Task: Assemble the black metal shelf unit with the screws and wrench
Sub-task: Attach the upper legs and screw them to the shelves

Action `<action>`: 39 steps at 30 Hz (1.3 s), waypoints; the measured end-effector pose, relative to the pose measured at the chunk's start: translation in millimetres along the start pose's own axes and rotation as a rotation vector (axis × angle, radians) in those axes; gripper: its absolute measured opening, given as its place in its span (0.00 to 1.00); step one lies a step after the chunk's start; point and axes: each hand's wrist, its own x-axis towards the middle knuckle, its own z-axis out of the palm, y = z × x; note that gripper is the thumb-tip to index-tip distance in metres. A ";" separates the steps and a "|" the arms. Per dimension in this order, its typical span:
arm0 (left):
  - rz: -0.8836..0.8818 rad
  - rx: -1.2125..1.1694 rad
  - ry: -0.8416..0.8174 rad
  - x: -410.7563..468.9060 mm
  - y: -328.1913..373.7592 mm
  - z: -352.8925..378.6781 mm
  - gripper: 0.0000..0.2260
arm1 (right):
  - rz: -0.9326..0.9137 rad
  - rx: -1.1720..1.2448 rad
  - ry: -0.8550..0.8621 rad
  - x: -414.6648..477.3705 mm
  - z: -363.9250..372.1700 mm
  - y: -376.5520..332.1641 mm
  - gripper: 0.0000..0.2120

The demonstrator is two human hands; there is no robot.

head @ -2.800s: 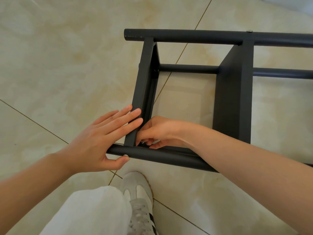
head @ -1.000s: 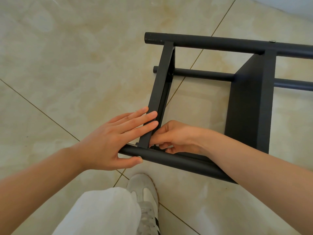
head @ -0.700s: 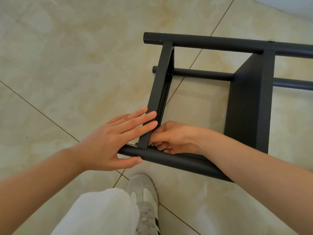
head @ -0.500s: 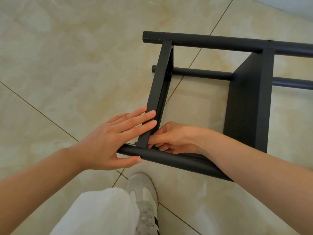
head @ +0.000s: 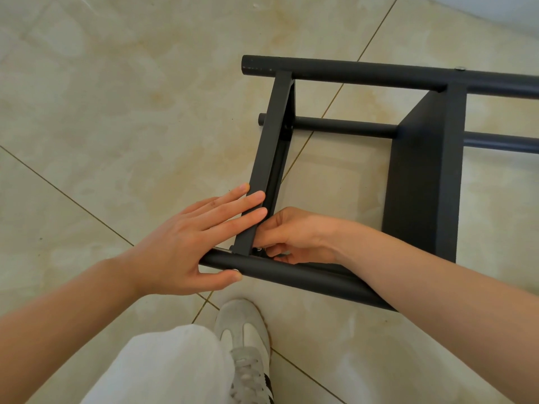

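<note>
Head view: shelf (head: 423, 182) is lying on its side on the floor. Left hand (head: 186, 243) is resting flat, fingers straight across the end bar (head: 269, 141) and thumb pressing the near tube (head: 306, 277). It is bracing and gripping nothing. The bar's long axis is running away from that hand toward the far tube (head: 350, 72). The bar-to-tube joint is sitting just right of the left palm, directly at the right fingertips. A screw (head: 258, 249) is showing there as a small bright spot. Right hand (head: 294, 237) is reaching in from the right, fingers curled in a narrow pinch, apparently on that screw. No wrench is showing. Judgement: the right hand is nearer the joint, so any turning is falling to it while the left is steadying.
</note>
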 end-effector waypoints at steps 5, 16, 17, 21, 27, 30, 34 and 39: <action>0.005 0.007 0.001 0.2 -0.7 -1.6 0.34 | 0.004 -0.104 0.055 3.2 1.2 2.1 0.20; 0.002 -0.004 0.000 1.3 -0.5 -2.7 0.34 | 0.004 0.057 0.007 0.5 -1.5 0.7 0.09; 0.002 -0.005 0.002 1.1 -0.5 -2.5 0.34 | 0.007 0.051 -0.001 0.1 -0.9 -0.2 0.08; 0.003 -0.019 0.010 1.4 -1.1 -1.6 0.34 | -0.012 0.009 -0.052 -1.9 1.2 -0.7 0.07; 0.007 -0.017 0.011 0.4 -2.0 -1.2 0.34 | -0.031 -0.049 -0.049 0.3 1.8 1.4 0.21; 0.010 -0.014 0.012 0.7 -2.4 -1.3 0.34 | -0.021 0.010 -0.057 -3.1 -0.3 -0.2 0.09; 0.008 -0.018 0.011 0.2 -2.6 -0.5 0.34 | -0.002 0.017 -0.007 -2.5 0.9 -1.0 0.04; 0.010 -0.028 0.022 0.9 -2.0 0.7 0.33 | 0.011 -0.057 0.016 -1.4 6.0 -2.1 0.09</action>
